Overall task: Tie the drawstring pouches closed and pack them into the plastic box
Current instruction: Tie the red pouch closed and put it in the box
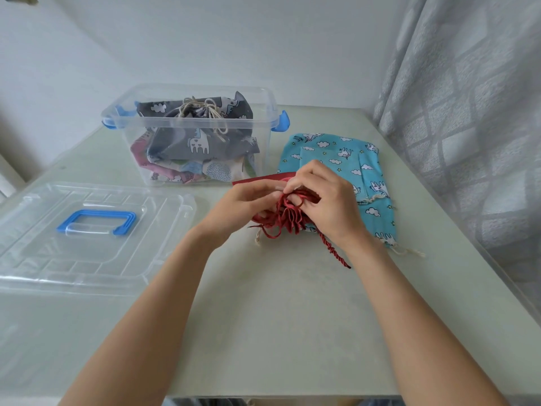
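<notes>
Two hands work at centre frame: the left hand (248,200) and right hand (325,197) each have their grip pinched on the red pouch's (288,215) gathered neck and cord. Several tied pouches already fill the box (187,133), upper left; its lid (87,235) lies off. A blue pouch (351,159) waits on the surface (292,317). Fingers hide any knot.

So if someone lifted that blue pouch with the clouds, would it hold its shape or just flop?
Probably flop: the blue pouch is thin cloth lying flat on the table, with folds showing. It likely weighs little, since it looks empty. Its cords trail loose at the near end and would likely dangle.
</notes>
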Available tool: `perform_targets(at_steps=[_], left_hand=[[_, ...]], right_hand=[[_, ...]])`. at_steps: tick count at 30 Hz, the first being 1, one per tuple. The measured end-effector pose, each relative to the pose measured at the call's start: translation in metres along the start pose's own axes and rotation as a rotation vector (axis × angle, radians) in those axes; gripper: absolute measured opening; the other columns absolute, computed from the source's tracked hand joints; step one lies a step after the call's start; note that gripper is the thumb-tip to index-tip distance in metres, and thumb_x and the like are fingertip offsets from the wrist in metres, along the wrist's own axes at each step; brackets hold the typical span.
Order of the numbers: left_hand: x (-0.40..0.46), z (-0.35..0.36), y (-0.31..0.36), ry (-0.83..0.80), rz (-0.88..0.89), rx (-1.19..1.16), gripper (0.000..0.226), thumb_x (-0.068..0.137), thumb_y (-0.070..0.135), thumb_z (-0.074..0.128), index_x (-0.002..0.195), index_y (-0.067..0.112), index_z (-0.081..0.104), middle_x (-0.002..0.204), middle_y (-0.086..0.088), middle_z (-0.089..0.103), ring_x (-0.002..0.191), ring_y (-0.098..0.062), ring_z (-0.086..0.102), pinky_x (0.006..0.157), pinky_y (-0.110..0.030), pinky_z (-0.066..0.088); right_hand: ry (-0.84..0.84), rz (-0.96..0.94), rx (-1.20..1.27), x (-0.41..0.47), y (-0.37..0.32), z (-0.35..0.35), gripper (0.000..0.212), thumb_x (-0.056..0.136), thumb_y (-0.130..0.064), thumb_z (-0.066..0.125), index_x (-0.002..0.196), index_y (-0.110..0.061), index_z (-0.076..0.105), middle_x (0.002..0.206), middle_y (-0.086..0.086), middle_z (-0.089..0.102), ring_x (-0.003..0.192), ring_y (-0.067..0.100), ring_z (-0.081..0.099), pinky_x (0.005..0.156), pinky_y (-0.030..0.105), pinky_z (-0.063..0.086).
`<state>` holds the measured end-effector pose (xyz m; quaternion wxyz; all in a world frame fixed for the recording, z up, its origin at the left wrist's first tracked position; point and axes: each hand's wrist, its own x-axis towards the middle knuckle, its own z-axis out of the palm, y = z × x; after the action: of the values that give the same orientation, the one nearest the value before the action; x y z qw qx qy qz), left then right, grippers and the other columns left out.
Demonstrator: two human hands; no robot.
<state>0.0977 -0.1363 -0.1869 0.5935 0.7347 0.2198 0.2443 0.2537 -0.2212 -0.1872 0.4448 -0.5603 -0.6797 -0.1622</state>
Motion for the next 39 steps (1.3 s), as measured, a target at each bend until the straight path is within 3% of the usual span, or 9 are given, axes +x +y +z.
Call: perform_targets(at_steps=[2,7,13,15,22,26,29,34,39], left_hand=[[-0.001,0.0,0.001,0.0,0.025,-0.029,0.017,0.09,0.011,0.055,0.104,0.014,0.065,0.089,0.002,0.069,0.078,-0.007,0.061,0.071,-0.016,0.047],[0.0,-0.004,0.001,0.061,0.057,0.022,0.009,0.082,0.007,0.065,0.088,0.014,0.066,0.073,0.008,0.071,0.07,-0.005,0.065,0.067,-0.016,0.051],[-0.004,-0.006,0.002,0.206,0.281,0.414,0.027,0.083,-0.003,0.063,0.086,0.023,0.068,0.08,0.008,0.068,0.071,-0.004,0.067,0.073,-0.019,0.054],[-0.004,-0.006,0.003,0.239,0.318,0.458,0.026,0.082,-0.002,0.063,0.09,0.022,0.07,0.081,0.009,0.068,0.071,-0.003,0.066,0.073,-0.018,0.054],[-0.003,-0.015,-0.001,0.334,0.3,0.496,0.02,0.079,0.007,0.072,0.094,0.021,0.073,0.08,0.009,0.069,0.068,0.011,0.062,0.073,-0.007,0.049],[-0.006,-0.023,-0.001,0.347,0.269,0.507,0.02,0.08,0.001,0.068,0.088,0.018,0.073,0.077,0.006,0.07,0.067,0.003,0.066,0.07,-0.007,0.049],[-0.009,-0.029,-0.001,0.353,0.256,0.493,0.013,0.081,0.006,0.069,0.086,0.018,0.07,0.07,0.01,0.067,0.061,0.006,0.065,0.065,-0.006,0.048],[-0.009,-0.032,-0.001,0.346,0.219,0.625,0.008,0.083,0.009,0.067,0.087,0.015,0.072,0.065,0.009,0.065,0.057,0.008,0.06,0.062,-0.005,0.045],[-0.021,-0.032,-0.002,0.366,0.195,0.701,0.013,0.081,0.006,0.066,0.085,0.016,0.073,0.059,0.014,0.061,0.055,0.008,0.058,0.062,-0.014,0.047]], right_hand=[[0.001,-0.02,-0.003,0.001,0.001,-0.001,0.003,0.075,-0.01,0.071,0.078,-0.01,0.069,0.078,0.002,0.061,0.073,0.019,0.058,0.06,0.033,0.049],[-0.074,-0.056,0.028,0.001,0.004,-0.003,0.01,0.078,-0.018,0.067,0.079,-0.008,0.07,0.076,0.001,0.064,0.072,0.02,0.058,0.062,0.032,0.049],[-0.091,0.075,0.228,-0.001,0.007,-0.005,0.012,0.074,-0.009,0.077,0.085,-0.006,0.075,0.081,0.002,0.07,0.075,0.006,0.062,0.073,0.018,0.049],[-0.089,0.144,0.283,-0.001,0.006,-0.007,0.015,0.073,-0.01,0.078,0.087,-0.008,0.075,0.083,0.002,0.072,0.077,0.007,0.066,0.075,0.02,0.052],[-0.104,0.393,0.43,-0.002,0.011,-0.017,0.019,0.074,-0.005,0.075,0.092,-0.013,0.073,0.08,-0.006,0.072,0.07,0.007,0.069,0.074,0.02,0.055],[-0.09,0.411,0.332,-0.002,0.016,-0.024,0.016,0.077,-0.008,0.075,0.092,-0.013,0.073,0.078,-0.002,0.072,0.069,0.005,0.069,0.074,0.022,0.056],[-0.057,0.426,0.284,-0.002,0.017,-0.031,0.014,0.077,-0.011,0.075,0.09,-0.009,0.075,0.078,-0.004,0.072,0.071,0.004,0.069,0.076,0.024,0.057],[-0.069,0.453,0.214,-0.012,0.014,-0.036,0.005,0.08,-0.01,0.073,0.083,-0.006,0.073,0.069,0.004,0.071,0.062,0.005,0.069,0.064,0.029,0.058],[-0.042,0.538,0.245,-0.024,0.004,-0.039,0.006,0.083,-0.007,0.069,0.077,-0.01,0.069,0.058,-0.001,0.065,0.045,0.006,0.059,0.049,0.02,0.05]])
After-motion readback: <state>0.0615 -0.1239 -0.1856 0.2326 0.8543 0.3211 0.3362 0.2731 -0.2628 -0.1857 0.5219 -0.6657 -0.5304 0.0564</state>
